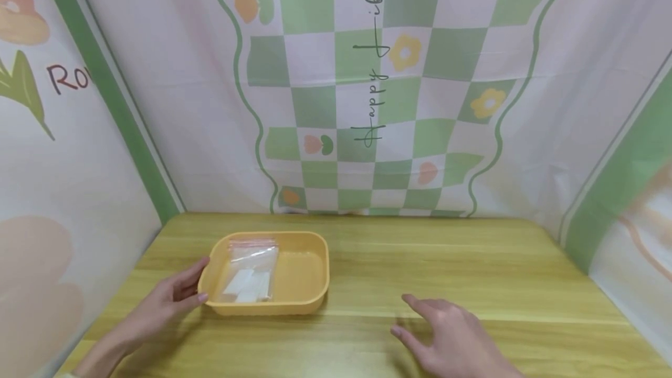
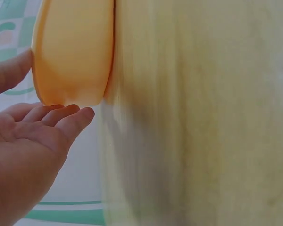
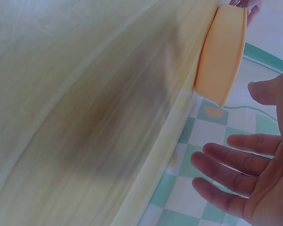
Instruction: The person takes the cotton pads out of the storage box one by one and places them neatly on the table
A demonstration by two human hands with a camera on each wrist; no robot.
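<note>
yellow, round-cornered tray [image 1: 299, 276] – left hand [image 1: 164, 301] touches its end, fingers unclenched; right hand [image 1: 454, 334] released, fingers loose.

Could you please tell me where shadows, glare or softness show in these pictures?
Head view: bright glints on the plastic bag in the yellow tray, with a soft shadow beside the right hand; left wrist view: a blurry-edged shadow across the table, its grain soft; right wrist view: a broad, darker shadow over the table, whose surface looks hazy.

head: high, forward and down | wrists: near, rolled sideways | shared: yellow tray [image 1: 299, 276]
</note>
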